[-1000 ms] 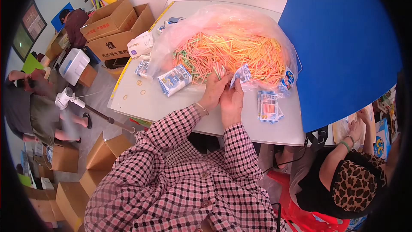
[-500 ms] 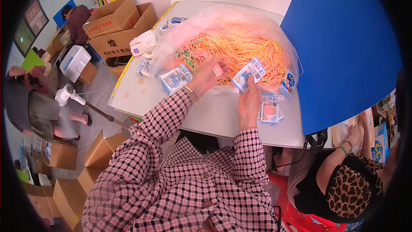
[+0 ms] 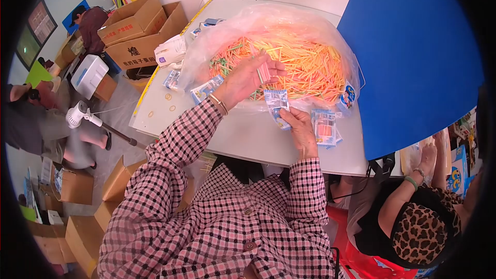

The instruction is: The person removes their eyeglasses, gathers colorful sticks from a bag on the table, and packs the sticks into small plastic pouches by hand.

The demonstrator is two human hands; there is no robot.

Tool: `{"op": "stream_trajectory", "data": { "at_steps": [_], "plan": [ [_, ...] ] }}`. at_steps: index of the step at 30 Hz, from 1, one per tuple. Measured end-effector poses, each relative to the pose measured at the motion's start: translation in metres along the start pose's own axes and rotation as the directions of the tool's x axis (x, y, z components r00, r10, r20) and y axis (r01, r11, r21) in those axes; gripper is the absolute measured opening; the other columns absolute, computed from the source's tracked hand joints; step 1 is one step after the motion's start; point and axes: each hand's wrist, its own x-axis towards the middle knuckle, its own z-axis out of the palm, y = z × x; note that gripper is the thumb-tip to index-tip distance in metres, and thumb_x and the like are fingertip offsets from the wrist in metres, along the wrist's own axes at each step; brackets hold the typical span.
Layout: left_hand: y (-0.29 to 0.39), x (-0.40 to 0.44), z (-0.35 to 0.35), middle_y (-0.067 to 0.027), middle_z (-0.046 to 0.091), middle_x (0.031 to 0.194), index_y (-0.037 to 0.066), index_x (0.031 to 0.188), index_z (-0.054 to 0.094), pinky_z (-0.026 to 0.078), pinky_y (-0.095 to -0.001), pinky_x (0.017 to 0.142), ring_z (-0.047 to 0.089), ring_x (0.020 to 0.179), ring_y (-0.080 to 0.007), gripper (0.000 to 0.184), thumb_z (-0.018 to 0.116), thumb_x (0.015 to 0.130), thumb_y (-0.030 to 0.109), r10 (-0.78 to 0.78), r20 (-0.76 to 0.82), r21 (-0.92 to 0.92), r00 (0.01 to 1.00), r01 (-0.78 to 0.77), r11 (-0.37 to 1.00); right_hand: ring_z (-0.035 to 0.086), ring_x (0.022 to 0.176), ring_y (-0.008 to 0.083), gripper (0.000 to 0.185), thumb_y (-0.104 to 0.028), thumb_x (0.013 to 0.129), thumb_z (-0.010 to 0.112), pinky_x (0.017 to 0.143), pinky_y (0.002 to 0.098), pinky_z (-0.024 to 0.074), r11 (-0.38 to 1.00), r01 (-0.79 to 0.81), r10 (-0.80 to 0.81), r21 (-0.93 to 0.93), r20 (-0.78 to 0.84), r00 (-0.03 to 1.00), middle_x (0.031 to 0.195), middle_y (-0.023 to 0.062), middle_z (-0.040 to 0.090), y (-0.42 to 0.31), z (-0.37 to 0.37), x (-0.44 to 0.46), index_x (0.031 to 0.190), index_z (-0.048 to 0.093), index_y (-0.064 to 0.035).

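My left hand is over the near left part of the pile, palm up, with a small bundle of pink sticks lying on its fingers. A blue-and-white packet is pinched by my right hand, just below and right of the bundle. Behind both hands, a clear plastic bag lies open around a heap of pink, orange and green sticks. One printed packet rests left of my left wrist. Filled packets are stacked right of my right hand.
Rubber bands lie on the white table at left. Cardboard boxes and a white fan on a pole stand beyond. A blue panel borders the right. A co-worker sits at lower right; others are at left.
My hands have parted since the earliest frame, the left still bearing the sticks. In the last half second the packet in my right hand swung down and left, and my left fingers spread.
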Motion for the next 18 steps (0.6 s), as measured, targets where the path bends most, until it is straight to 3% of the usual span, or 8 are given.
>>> {"op": "stream_trajectory", "data": {
  "at_steps": [2, 5, 10, 13, 18],
  "plan": [
    [-0.001, -0.002, 0.003, -0.0149, 0.061, 0.102, 0.005, 0.096, 0.053, 0.049, -0.0353, 0.081, 0.06, 0.099, -0.0252, 0.029, 0.04, 0.097, 0.031, 0.008, 0.03, 0.058, 1.0, -0.01, 0.998, 0.059, 0.079, 0.0087, 0.028, -0.017, 0.086, 0.06, 0.073, 0.0221, 0.0458, 0.996, 0.003, 0.003, -0.092, 0.06, 0.998, 0.091, 0.0052, 0.065, 0.004, -0.006, 0.0, 0.105, 0.062, 0.004],
    [-0.007, -0.009, 0.006, -0.0153, 0.062, 0.102, 0.005, 0.097, 0.054, 0.049, -0.0351, 0.083, 0.06, 0.098, -0.0244, 0.03, 0.041, 0.097, 0.031, -0.084, 0.104, 0.052, 0.991, 0.079, 0.995, 0.06, 0.079, 0.0083, 0.024, -0.014, 0.085, 0.062, 0.074, 0.0222, 0.0467, 0.998, -0.01, 0.015, -0.058, 0.091, 0.996, 0.091, 0.0044, 0.066, 0.005, -0.01, -0.002, 0.103, 0.064, 0.0026],
    [-0.01, -0.02, 0.017, -0.0176, 0.061, 0.105, 0.005, 0.101, 0.054, 0.049, -0.0363, 0.084, 0.061, 0.095, -0.0227, 0.028, 0.043, 0.096, 0.031, -0.126, 0.064, 0.067, 0.99, 0.121, 0.99, 0.059, 0.082, 0.008, 0.023, -0.013, 0.085, 0.063, 0.077, 0.0227, 0.0461, 0.998, -0.045, 0.049, -0.038, 0.119, 0.992, 0.092, 0.0034, 0.066, 0.007, -0.016, -0.005, 0.102, 0.064, 0.0019],
    [-0.011, -0.024, 0.022, -0.0172, 0.061, 0.106, 0.004, 0.101, 0.054, 0.049, -0.0344, 0.084, 0.061, 0.096, -0.022, 0.032, 0.042, 0.096, 0.033, -0.097, 0.131, 0.312, 0.987, 0.052, 0.949, 0.06, 0.081, 0.0081, 0.023, -0.012, 0.085, 0.062, 0.076, 0.0227, 0.046, 0.999, -0.036, 0.042, -0.039, 0.144, 0.989, 0.092, 0.0034, 0.066, 0.008, -0.016, -0.006, 0.103, 0.064, 0.0024],
    [-0.017, -0.029, 0.023, -0.0139, 0.062, 0.102, -0.003, 0.105, 0.058, 0.045, -0.0304, 0.088, 0.06, 0.097, -0.0193, 0.046, 0.037, 0.098, 0.037, -0.078, 0.143, 0.383, 0.987, 0.017, 0.924, 0.06, 0.081, 0.0084, 0.023, -0.012, 0.086, 0.062, 0.076, 0.0228, 0.0459, 0.999, -0.027, 0.033, -0.037, 0.155, 0.987, 0.092, 0.0036, 0.066, 0.009, -0.017, -0.009, 0.103, 0.063, 0.0031]
  ]
}}
